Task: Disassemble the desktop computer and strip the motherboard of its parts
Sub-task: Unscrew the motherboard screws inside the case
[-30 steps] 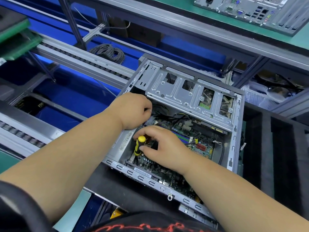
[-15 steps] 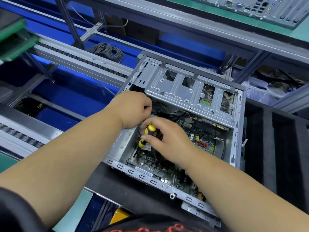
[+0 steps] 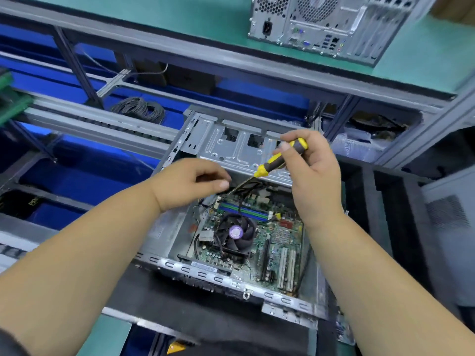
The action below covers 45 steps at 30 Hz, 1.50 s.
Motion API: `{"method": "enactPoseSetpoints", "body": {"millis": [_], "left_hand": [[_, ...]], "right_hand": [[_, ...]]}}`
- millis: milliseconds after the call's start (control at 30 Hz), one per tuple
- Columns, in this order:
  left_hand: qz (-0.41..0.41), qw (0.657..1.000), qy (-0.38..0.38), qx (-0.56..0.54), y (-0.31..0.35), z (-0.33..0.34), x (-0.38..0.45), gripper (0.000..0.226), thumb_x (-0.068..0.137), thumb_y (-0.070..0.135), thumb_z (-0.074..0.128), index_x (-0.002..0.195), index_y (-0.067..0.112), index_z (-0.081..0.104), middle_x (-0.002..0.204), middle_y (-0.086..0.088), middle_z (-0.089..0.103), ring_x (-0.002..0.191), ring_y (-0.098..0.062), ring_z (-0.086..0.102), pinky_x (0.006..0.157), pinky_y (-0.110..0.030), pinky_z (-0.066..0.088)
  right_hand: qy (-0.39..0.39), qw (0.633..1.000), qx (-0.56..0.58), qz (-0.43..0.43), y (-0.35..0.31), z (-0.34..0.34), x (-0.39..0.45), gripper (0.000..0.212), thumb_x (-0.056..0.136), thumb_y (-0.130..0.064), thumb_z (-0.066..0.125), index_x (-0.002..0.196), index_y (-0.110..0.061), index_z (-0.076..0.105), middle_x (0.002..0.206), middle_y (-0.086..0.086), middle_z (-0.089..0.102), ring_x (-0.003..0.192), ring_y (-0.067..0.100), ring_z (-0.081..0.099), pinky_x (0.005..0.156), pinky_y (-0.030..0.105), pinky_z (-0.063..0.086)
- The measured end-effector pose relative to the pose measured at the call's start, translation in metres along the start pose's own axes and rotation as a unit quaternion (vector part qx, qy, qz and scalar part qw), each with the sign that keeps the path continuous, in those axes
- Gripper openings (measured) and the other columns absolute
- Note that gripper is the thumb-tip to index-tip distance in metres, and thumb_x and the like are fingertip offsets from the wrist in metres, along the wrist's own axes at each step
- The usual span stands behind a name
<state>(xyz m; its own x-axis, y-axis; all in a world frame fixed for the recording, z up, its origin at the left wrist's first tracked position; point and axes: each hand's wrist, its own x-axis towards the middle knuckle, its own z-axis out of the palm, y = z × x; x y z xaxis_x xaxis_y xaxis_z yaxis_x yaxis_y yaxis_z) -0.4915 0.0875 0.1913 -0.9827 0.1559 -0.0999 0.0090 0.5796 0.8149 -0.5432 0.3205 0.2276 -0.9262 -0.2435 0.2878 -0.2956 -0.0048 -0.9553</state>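
— What did the open computer case [image 3: 177, 235] hold when you looked down into it?

— You had it lying on its side on black foam over the desk [image 3: 110, 337]. Inside, flat against its floor, sat the motherboard [image 3: 280, 242]. On the board's left part stood the black cooler fan [image 3: 237, 233] with a purple sticker at its hub, beyond it ran the blue and green memory slots [image 3: 244, 210], and toward you two white expansion slots [image 3: 286, 268] stood out. Black cables [image 3: 250, 187] ran under the drive cage [image 3: 231, 147], which spanned the far end of the case.

— And your hands?

— Your right hand [image 3: 316, 176] curled round the yellow-and-black screwdriver [image 3: 279, 158], thumb on the handle, and held it tilted above the case, its tip pointing down and left toward the far-left corner of the board. Your left hand [image 3: 187, 183] hovered over the case's left wall, fingers bent with the thumb close to the fingertips near the shaft; you could not tell whether it pinched anything, as blur hid it.

— Anything else around?

— A second computer tower [image 3: 331, 24] stood on the green upper shelf [image 3: 180, 19], its back panel facing you. A grey cable coil [image 3: 140, 107] lay on the blue level behind the rails.
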Motion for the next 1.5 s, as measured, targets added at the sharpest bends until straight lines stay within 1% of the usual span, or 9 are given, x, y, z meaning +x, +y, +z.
{"method": "enactPoseSetpoints", "body": {"millis": [200, 333, 500, 633, 767, 867, 1200, 1367, 1500], "left_hand": [[0.028, 0.999, -0.015, 0.034, 0.025, 0.028, 0.002, 0.011, 0.08, 0.043, 0.072, 0.084, 0.032, 0.071, 0.081, 0.015, 0.069, 0.08, -0.004, 0.064, 0.079, -0.026, 0.052], [0.041, 0.999, 0.011, 0.018, 0.039, 0.047, 0.008, 0.016, 0.088, 0.037, 0.065, 0.076, 0.027, 0.067, 0.073, 0.004, 0.066, 0.072, -0.014, 0.061, 0.072, -0.029, 0.049], [0.064, 0.998, -0.01, -0.026, 0.067, 0.081, 0.011, 0.02, 0.094, 0.027, 0.059, 0.077, 0.03, 0.069, 0.076, 0.009, 0.069, 0.076, -0.006, 0.064, 0.073, -0.019, 0.047], [0.127, 0.99, -0.05, 0.024, 0.107, 0.126, 0.016, 0.016, 0.094, 0.033, 0.058, 0.084, 0.028, 0.069, 0.076, 0.013, 0.066, 0.07, -0.001, 0.061, 0.068, -0.021, 0.051], [0.224, 0.956, -0.109, 0.154, 0.148, 0.19, 0.026, 0.015, 0.092, 0.038, 0.059, 0.092, 0.027, 0.07, 0.086, 0.012, 0.065, 0.083, -0.007, 0.059, 0.077, -0.033, 0.051], [0.23, 0.941, -0.109, 0.221, 0.167, 0.236, 0.035, 0.014, 0.09, 0.041, 0.06, 0.095, 0.03, 0.069, 0.085, 0.015, 0.058, 0.085, -0.009, 0.056, 0.078, -0.032, 0.051], [0.186, 0.961, -0.04, 0.201, 0.179, 0.258, 0.036, 0.013, 0.087, 0.039, 0.063, 0.096, 0.034, 0.07, 0.088, 0.016, 0.064, 0.082, -0.005, 0.058, 0.077, -0.03, 0.051], [0.155, 0.975, 0.052, 0.148, 0.163, 0.206, 0.014, 0.006, 0.088, 0.036, 0.063, 0.084, 0.035, 0.068, 0.079, 0.02, 0.062, 0.077, 0.003, 0.056, 0.069, -0.023, 0.045], [0.06, 0.99, 0.048, 0.122, 0.13, 0.152, -0.005, 0.015, 0.088, 0.041, 0.061, 0.075, 0.034, 0.064, 0.061, 0.012, 0.058, 0.049, -0.003, 0.053, 0.049, -0.028, 0.045]], "right_hand": [[0.048, 0.999, -0.019, -0.016, -0.017, -0.026, -0.007, 0.006, 0.096, -0.015, 0.056, 0.101, -0.015, 0.06, 0.072, -0.013, 0.057, 0.074, 0.016, 0.07, 0.069, 0.025, 0.05], [0.076, 0.997, -0.028, -0.02, -0.022, -0.046, -0.018, 0.007, 0.096, -0.016, 0.056, 0.101, -0.014, 0.06, 0.072, -0.01, 0.062, 0.077, 0.015, 0.07, 0.079, 0.032, 0.053], [0.144, 0.987, -0.053, -0.045, -0.027, -0.085, -0.034, 0.005, 0.096, -0.015, 0.056, 0.1, -0.014, 0.06, 0.078, 0.004, 0.06, 0.075, 0.009, 0.069, 0.077, 0.03, 0.054], [0.24, 0.963, -0.078, -0.095, -0.029, -0.13, -0.05, 0.004, 0.095, -0.014, 0.057, 0.099, -0.015, 0.057, 0.071, -0.021, 0.057, 0.067, -0.005, 0.061, 0.066, 0.012, 0.046], [0.285, 0.949, -0.102, -0.089, -0.024, -0.175, -0.073, 0.008, 0.094, -0.018, 0.058, 0.101, -0.015, 0.057, 0.072, -0.022, 0.056, 0.072, 0.004, 0.061, 0.07, 0.02, 0.048], [0.297, 0.946, -0.109, -0.073, -0.021, -0.2, -0.089, 0.008, 0.094, -0.02, 0.058, 0.101, -0.019, 0.057, 0.073, -0.021, 0.057, 0.071, 0.003, 0.061, 0.068, 0.021, 0.046], [0.242, 0.962, -0.108, -0.07, -0.021, -0.228, -0.099, 0.01, 0.094, -0.015, 0.059, 0.103, -0.012, 0.056, 0.071, -0.026, 0.06, 0.07, -0.008, 0.061, 0.07, 0.012, 0.047], [0.175, 0.976, -0.106, -0.07, -0.021, -0.203, -0.087, 0.009, 0.093, -0.023, 0.06, 0.1, -0.019, 0.057, 0.075, -0.023, 0.065, 0.079, 0.003, 0.065, 0.078, 0.034, 0.054], [0.074, 0.991, -0.102, -0.046, -0.015, -0.166, -0.074, 0.007, 0.089, -0.03, 0.064, 0.093, -0.026, 0.058, 0.077, -0.01, 0.063, 0.084, 0.022, 0.068, 0.075, 0.051, 0.053]]}}
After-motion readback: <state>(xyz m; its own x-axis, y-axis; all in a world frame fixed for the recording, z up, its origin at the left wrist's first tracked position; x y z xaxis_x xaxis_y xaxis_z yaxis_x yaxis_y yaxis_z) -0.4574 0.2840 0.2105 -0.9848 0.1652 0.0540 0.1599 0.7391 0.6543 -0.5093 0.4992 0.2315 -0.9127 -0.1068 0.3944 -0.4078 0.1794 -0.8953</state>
